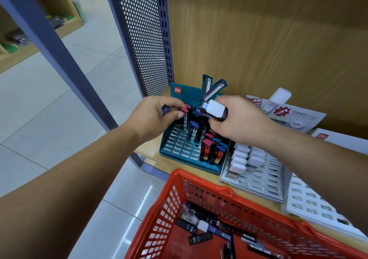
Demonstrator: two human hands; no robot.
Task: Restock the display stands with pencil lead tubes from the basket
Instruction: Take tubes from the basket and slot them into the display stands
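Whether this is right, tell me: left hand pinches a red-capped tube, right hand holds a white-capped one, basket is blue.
Head view: the basket is red, not blue. Left hand pinches the red-capped tube; right hand holds the white-capped tube.

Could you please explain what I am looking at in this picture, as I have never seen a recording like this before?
There is no machine here. A person wears a camera on the head, so this single picture looks forward and down at their own arms. The left hand pinches a pink-capped tube standing in the teal display stand, which sits on a wooden shelf. The right hand holds a white-capped tube above that stand. A grey stand sits beside it. Below them, a red basket holds spare tubes.
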